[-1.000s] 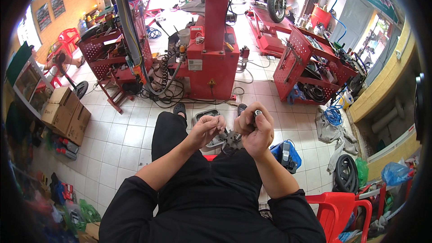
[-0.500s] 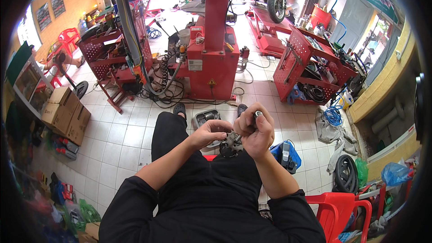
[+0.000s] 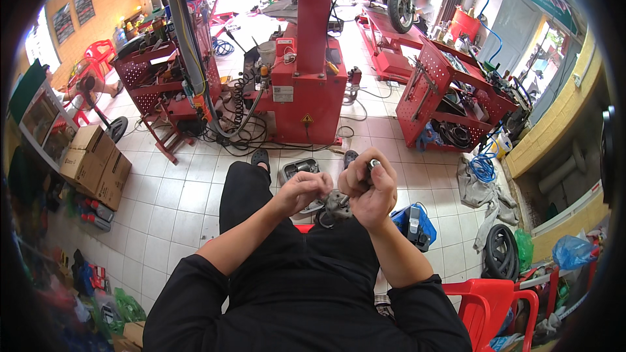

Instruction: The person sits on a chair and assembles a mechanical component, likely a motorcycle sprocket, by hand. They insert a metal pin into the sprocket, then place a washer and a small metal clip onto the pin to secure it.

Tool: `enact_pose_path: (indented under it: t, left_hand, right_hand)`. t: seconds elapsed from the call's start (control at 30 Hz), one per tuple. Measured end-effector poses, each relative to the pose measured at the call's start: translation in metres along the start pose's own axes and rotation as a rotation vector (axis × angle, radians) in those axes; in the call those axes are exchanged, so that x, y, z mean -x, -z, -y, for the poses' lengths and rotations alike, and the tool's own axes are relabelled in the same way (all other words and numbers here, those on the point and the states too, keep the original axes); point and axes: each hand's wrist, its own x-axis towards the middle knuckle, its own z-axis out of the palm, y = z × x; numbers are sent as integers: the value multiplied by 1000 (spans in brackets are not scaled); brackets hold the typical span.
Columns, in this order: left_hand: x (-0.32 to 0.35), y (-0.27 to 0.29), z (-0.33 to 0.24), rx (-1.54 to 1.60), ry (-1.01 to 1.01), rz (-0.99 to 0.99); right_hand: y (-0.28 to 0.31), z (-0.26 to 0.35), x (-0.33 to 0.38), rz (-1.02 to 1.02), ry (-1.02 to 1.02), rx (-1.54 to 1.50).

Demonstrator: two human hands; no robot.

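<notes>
My right hand (image 3: 373, 190) is closed in a fist around a metal hand tool (image 3: 373, 164); its round, shiny end sticks out above the thumb. Below the fist, a thin metal shaft points at a grey, lobed metal part (image 3: 337, 203), which hangs over my lap and looks smeared by motion. How the tool and the part join is hidden by my fingers. Just left of the part, my left hand (image 3: 301, 192) has its thumb and fingertips drawn together. Whatever they may hold is too small to make out.
Between my feet lies a grey tray (image 3: 298, 171) with a dark part in it. A blue container (image 3: 417, 227) stands right of my knee. Ahead rise a red machine (image 3: 306, 104) and a red tool cart (image 3: 450, 91). A red chair (image 3: 486, 309) is behind my right elbow.
My left hand has drawn its fingers together and lifted slightly off the metal part. The part has turned and looks blurred. My right hand stays almost in place.
</notes>
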Motion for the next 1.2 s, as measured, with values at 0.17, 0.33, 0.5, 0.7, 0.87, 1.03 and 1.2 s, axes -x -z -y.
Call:
enact_pose_path:
  t: [0.17,0.33,0.5,0.7,0.87,1.03,1.2]
  left_hand:
    - [-3,3,-5,-67,-24,-35]
    - [-1,0,-1,-146,83,-72]
    - [0,0,-1,-199,146,-22]
    - [1,-2,-3,-166,142,-16]
    - [0,-11,-6,-119,117,-18]
    - [-2,-4,-5,-25,-108,-23]
    - [-5,-6,-7,-89,-35,-92]
  right_hand:
    - [1,0,2,-21,-9,49]
    - [0,0,1,6,21,7]
    - [0,2,2,15,18,15]
    - [1,0,2,24,14,20]
    - [0,0,1,-14,-9,5]
    - [0,-2,0,-2,-4,14]
    - [2,-2,2,-25,3,53]
